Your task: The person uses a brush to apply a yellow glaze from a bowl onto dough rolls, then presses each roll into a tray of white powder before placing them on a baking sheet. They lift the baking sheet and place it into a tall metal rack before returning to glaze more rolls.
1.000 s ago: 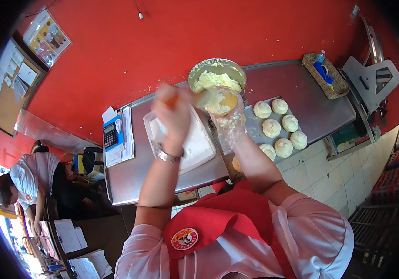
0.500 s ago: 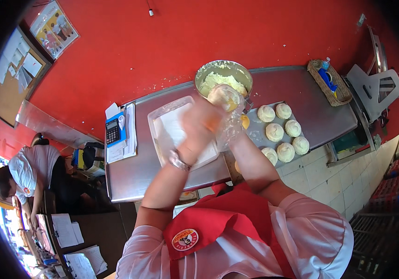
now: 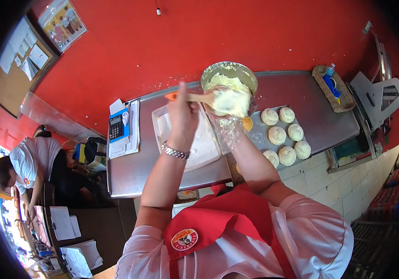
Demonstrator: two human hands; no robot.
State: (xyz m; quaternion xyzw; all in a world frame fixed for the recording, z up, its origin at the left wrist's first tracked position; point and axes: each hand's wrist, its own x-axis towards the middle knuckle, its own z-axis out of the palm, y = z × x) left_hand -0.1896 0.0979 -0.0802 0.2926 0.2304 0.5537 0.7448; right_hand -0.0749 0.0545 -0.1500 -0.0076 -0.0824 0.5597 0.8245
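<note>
**Cream-laden spatula (image 3: 204, 98) before your plastic-covered right hand (image 3: 228, 131)**

Your left hand (image 3: 183, 115) was bare, a metal bracelet (image 3: 175, 151) at its wrist, and its fingers were wrapped around the spatula's handle, the thumb pointing up. The handle lay roughly level, its orange end to the left, and the blade, thickly coated in pale cream, reached across to your right hand. That hand wore clear plastic smeared with the same cream; its fingers were hidden behind the blade (so I couldn't tell what they grasped, if anything).

Just beyond both hands, against the red wall (image 3: 115, 56), stood a metal bowl (image 3: 253, 80) with more cream inside and streaks on its wall. To the right, a metal tray (image 3: 256, 135) bore seven fully visible cream-topped buns (image 3: 277, 135), while a yellowish rounded thing (image 3: 247, 123) showed close by your right hand. A shallow white tub (image 3: 204, 146) sat on the counter (image 3: 127, 174) beneath your left forearm, with a calculator (image 3: 115, 128) and papers (image 3: 133, 125) farther left. A wicker basket (image 3: 343, 103) rested near the counter's right end.
</note>
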